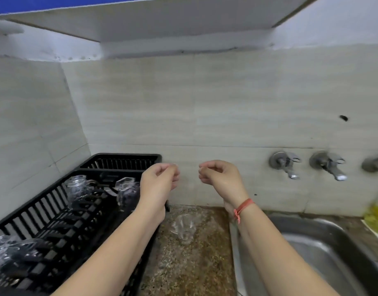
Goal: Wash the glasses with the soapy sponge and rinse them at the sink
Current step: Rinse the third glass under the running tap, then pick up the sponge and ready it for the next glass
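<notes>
Looking through the head camera, I saw the left hand (160, 178) and the right hand (220, 176) raised side by side above the sink's left rim. They were apart from each other, each with fingers loosely curled toward the thumb and gripping nothing. A red thread bracelet (242, 207) circled the right wrist. One clear glass (183, 228) stood on the speckled counter (194, 270) just left of the steel sink (324, 244), below and between the two hands, touched by neither. Farther left of the sink sat a black dish rack (55, 210) holding more glasses (76, 186), some at its far end and others, blurred, at its near end. Taps (285, 164) stuck out of the tiled wall (205, 103) behind the sink. At the sink's right edge lay something yellow-green (376, 216); I could not tell whether it was the sponge.
</notes>
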A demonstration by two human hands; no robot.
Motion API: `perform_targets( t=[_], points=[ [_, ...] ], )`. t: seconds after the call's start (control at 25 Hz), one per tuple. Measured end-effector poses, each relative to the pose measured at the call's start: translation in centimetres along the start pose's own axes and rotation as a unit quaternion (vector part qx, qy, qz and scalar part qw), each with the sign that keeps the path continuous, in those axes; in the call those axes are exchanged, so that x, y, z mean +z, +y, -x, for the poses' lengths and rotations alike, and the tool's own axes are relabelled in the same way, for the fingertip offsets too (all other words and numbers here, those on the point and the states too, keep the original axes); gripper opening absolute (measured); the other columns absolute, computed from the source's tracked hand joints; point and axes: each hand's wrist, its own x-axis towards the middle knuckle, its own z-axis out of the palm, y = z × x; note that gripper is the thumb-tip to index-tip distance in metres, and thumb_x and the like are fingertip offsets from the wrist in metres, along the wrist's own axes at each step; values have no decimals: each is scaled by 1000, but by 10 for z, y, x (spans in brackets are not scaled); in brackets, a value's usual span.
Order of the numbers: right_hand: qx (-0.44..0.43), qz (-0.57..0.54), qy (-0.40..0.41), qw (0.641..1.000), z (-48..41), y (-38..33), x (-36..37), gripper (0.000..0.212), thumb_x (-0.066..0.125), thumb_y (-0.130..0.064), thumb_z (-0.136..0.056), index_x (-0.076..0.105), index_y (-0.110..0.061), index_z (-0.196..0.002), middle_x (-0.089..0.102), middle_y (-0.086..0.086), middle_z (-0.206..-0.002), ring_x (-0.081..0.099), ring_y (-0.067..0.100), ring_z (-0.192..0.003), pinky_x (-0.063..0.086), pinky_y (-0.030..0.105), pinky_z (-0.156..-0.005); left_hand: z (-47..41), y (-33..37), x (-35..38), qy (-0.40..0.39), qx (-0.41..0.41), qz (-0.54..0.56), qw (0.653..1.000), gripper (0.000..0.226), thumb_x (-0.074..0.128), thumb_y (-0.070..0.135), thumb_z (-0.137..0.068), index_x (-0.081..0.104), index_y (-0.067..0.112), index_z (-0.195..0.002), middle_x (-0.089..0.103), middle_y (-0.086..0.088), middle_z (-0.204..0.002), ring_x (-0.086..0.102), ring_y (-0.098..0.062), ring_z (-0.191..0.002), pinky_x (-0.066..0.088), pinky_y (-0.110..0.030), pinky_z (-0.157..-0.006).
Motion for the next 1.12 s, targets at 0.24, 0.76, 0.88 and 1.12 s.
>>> perform_targets(
  t=[0.24, 0.76, 0.88, 1.12],
  points=[
    [22, -44, 63, 997, 28, -1, -197, 13, 59, 3, -87, 66, -6, -79, 64, 9, -72, 61, 16, -66, 55, 18, -63, 84, -48, 176, -69, -67, 62, 993, 12, 58, 11, -92, 60, 10, -81, 64, -7, -79, 61, -19, -76, 52, -31, -76],
    [145, 348, 190, 907, 32, 115, -506, 18, 60, -20, -86, 65, -12, -101, 68, 7, -92, 63, 27, -92, 48, 36, -85, 178, -164, 387, -127, -173, -10, 977, 14, 59, 12, -92, 63, 11, -78, 65, -4, -76, 59, -13, -68, 51, -28, -73],
    [199, 496, 137, 834, 21, 145, -542, 31, 48, -22, -94, 53, -3, -118, 59, 20, -117, 56, 36, -107, 44, 36, -84, 178, -178, 408, -142, -176, -44, 973, 14, 60, 14, -91, 63, 11, -78, 65, -3, -78, 59, -13, -73, 51, -32, -79],
    [194, 647, 52, 735, -2, 179, -558, 37, 44, -25, -97, 43, -6, -129, 47, 21, -128, 47, 36, -116, 40, 35, -91, 161, -198, 429, -147, -168, -96, 970, 16, 60, 16, -90, 64, 13, -76, 65, -1, -79, 58, -14, -79, 50, -33, -81]
  ],
)
